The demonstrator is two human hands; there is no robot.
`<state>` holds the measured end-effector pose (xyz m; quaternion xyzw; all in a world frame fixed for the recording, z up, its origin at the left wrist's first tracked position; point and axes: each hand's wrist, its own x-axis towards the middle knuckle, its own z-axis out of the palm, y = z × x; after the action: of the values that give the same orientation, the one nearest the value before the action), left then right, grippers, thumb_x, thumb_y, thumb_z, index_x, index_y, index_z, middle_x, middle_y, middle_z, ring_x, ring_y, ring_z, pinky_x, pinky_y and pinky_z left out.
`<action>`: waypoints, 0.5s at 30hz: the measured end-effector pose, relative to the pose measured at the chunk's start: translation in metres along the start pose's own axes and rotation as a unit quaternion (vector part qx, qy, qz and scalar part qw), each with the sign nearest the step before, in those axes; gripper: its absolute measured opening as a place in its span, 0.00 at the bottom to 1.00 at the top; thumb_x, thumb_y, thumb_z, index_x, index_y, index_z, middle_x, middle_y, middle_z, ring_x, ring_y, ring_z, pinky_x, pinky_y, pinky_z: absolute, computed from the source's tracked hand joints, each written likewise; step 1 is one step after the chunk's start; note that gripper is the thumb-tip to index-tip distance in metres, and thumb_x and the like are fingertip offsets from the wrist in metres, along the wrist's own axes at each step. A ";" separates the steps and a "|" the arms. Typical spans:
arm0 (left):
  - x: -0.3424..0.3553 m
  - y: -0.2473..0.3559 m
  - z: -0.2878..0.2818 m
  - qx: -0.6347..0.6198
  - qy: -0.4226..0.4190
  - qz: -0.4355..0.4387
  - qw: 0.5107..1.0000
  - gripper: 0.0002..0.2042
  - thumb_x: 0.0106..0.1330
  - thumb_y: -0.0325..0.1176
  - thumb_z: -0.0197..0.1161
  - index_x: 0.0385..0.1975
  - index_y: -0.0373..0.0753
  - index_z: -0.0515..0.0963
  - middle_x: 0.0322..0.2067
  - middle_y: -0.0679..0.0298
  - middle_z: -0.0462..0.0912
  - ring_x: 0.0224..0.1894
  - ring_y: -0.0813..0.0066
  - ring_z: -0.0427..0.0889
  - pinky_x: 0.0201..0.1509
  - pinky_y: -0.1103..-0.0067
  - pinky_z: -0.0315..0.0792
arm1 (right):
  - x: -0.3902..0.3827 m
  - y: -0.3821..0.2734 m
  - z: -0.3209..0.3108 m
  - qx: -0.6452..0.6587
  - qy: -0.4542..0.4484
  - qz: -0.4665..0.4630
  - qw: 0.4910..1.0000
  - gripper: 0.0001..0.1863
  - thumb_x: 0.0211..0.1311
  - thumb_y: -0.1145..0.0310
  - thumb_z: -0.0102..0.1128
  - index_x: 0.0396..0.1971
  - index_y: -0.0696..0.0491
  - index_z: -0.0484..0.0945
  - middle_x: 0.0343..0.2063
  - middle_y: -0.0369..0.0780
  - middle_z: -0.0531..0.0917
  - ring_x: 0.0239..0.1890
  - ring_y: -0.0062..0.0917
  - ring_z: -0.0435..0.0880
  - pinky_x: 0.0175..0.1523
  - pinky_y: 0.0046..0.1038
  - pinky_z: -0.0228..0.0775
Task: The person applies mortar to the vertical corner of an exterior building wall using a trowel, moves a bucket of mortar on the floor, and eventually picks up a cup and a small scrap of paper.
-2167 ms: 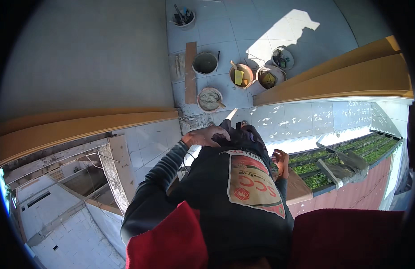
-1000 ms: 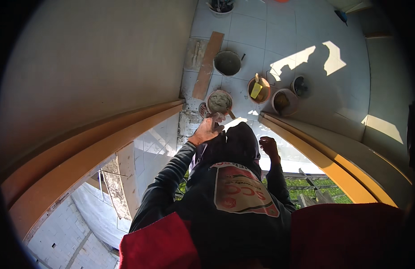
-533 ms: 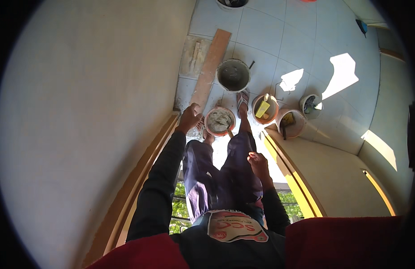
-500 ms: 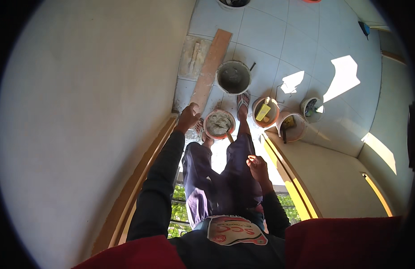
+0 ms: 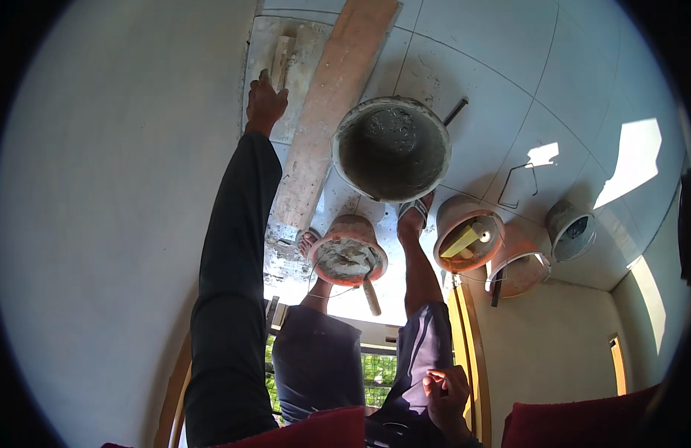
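My left hand point(image 5: 265, 104) is stretched far out, thumb and fingers apart, at the near end of a wooden handle point(image 5: 283, 61). That handle lies on a flat, mortar-stained board point(image 5: 308, 56) on the floor by the wall; whether my fingertips touch it I cannot tell. Down by my right thigh, my right hand point(image 5: 446, 399) hangs with loosely curled fingers, a gap between thumb and forefinger, nothing visible in it. Between my feet stands a small orange bucket point(image 5: 349, 224) of grey mortar, a tool's handle point(image 5: 372, 296) poking over its rim. Ahead is a big grey bucket point(image 5: 345, 183) with wet mortar inside.
A long plank point(image 5: 338, 82) lies beside the board. To the right stand a bucket with a yellow tool point(image 5: 460, 243), another orange bucket point(image 5: 513, 250) and a small grey bucket point(image 5: 566, 216). A bent metal rod point(image 5: 517, 187) lies on the tiles. A wall point(image 5: 136, 187) borders my left.
My left hand has moved forward from the plank's near end to the handle on the board. I have bent lower, so the buckets look larger. My right hand stays low by my thigh.
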<state>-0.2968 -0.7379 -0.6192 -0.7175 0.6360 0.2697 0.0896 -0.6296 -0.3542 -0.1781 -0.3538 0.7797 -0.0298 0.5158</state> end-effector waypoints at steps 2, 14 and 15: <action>0.039 -0.023 0.010 -0.033 0.057 -0.012 0.998 0.35 0.57 0.39 0.67 0.64 0.35 0.63 0.53 0.38 0.74 0.56 0.41 0.75 0.59 0.59 0.71 | 0.006 0.005 -0.006 0.022 -0.001 0.035 0.999 0.08 0.54 0.68 0.72 0.31 0.54 0.83 0.22 0.36 0.77 0.25 0.20 0.71 0.28 0.23 0.61; 0.021 0.054 -0.053 -0.071 0.174 0.053 0.981 0.26 0.53 0.30 0.69 0.52 0.27 0.70 0.46 0.42 0.77 0.50 0.42 0.76 0.56 0.59 0.69 | 0.014 0.010 -0.021 0.065 -0.015 0.091 0.994 0.07 0.58 0.67 0.70 0.31 0.54 0.82 0.24 0.35 0.76 0.25 0.18 0.71 0.28 0.22 0.60; 0.015 0.062 -0.067 -0.087 0.208 0.073 0.971 0.27 0.53 0.28 0.70 0.52 0.27 0.68 0.45 0.43 0.75 0.50 0.42 0.75 0.56 0.59 0.68 | 0.016 0.007 -0.018 0.066 0.000 0.068 0.996 0.08 0.59 0.67 0.69 0.31 0.55 0.82 0.25 0.35 0.76 0.25 0.18 0.72 0.28 0.22 0.61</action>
<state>-0.3373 -0.7935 -0.5572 -0.7144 0.6654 0.1747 -0.1277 -0.6516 -0.3639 -0.1847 -0.2654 0.7983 -0.0456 0.5387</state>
